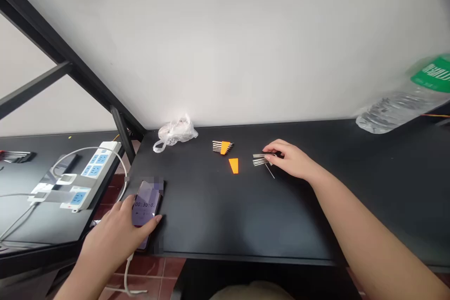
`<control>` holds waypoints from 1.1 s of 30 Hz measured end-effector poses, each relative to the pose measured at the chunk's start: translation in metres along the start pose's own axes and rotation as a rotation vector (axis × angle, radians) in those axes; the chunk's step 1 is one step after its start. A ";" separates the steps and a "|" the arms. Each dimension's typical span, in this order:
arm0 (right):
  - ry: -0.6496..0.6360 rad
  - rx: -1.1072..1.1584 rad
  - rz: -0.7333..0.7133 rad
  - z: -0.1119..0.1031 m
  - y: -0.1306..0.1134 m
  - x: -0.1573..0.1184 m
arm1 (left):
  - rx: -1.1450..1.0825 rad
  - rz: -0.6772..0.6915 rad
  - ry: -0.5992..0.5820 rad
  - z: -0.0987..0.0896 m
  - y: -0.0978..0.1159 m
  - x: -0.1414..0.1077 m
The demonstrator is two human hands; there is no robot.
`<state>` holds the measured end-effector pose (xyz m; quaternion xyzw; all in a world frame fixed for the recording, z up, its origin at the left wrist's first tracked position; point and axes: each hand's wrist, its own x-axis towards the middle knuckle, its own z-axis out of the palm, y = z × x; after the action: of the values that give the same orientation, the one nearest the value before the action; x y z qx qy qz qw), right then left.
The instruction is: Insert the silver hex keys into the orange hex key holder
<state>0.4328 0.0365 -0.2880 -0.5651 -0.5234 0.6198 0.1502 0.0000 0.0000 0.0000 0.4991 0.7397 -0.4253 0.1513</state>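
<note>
My left hand grips a phone by its sides at the left front of the black table; its lit screen shows a timer. Fingers and thumb of my right hand close on several thin metal rods lying on the table. One thin rod points away from the bunch toward the front. Left of the rods lies an orange tapered piece. Behind it is a set of dark-tipped metal rods in an orange holder.
A crumpled clear plastic bag lies by the wall. At the right back rests a clear bottle with a green label. Power strips with white cables sit on another table at left, beyond a black metal frame.
</note>
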 end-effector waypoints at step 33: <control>-0.242 -0.145 -0.267 -0.027 -0.007 -0.013 | -0.161 0.749 0.087 -0.004 0.247 0.053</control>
<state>0.4571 0.0415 -0.2704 -0.4213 -0.6513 0.6185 0.1259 0.1912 0.0702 -0.1499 0.7387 0.5430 -0.2595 0.3035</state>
